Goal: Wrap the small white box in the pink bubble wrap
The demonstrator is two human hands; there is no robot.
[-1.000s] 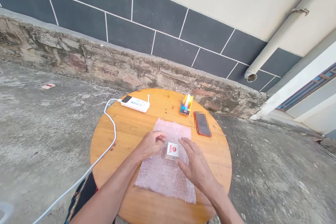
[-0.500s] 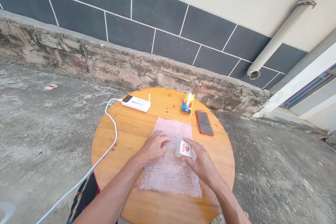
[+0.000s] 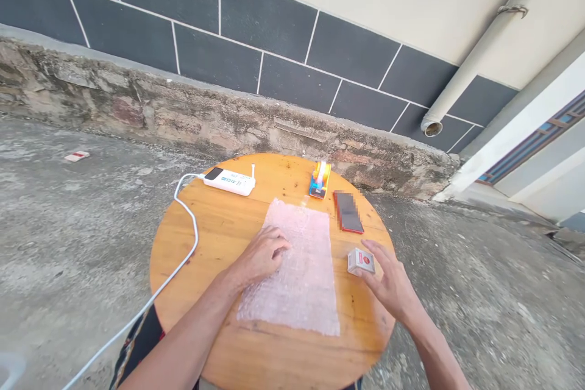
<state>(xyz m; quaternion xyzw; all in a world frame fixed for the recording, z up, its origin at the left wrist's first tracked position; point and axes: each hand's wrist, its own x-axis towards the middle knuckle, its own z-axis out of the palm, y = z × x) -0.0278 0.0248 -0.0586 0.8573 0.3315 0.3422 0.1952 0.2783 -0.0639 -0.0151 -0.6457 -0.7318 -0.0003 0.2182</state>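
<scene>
A small white box point(image 3: 356, 261) with a red mark on its upper face is just off to the right of the pink, bubbly sheet point(image 3: 301, 280), about level with the sheet's middle and clear of its edge. The right hand point(image 3: 388, 283) is grasping it from the outer side, thumb at the near side and fingers at the far side; whether the box rests on the wood or is slightly raised, I cannot tell. The left hand point(image 3: 260, 256) lies over the left edge of the sheet, its fingers loosely curled; I cannot tell whether they pinch the material. The sheet itself lies flat on the round wooden tabletop point(image 3: 214, 225).

Beyond the sheet's far right corner is a dark phone point(image 3: 348, 212) with a red edge, its face pixelated. Just past the sheet's far edge, toward the right, stands a yellow and blue tape dispenser point(image 3: 319, 186). Past the far left corner of the sheet lies a white device point(image 3: 231, 183) with a dark screen, and a white cable point(image 3: 195, 231) runs from it down the left side, well apart from the sheet. Far beyond the sheet are a rough stone base point(image 3: 201, 116) and dark wall tiles point(image 3: 269, 18).
</scene>
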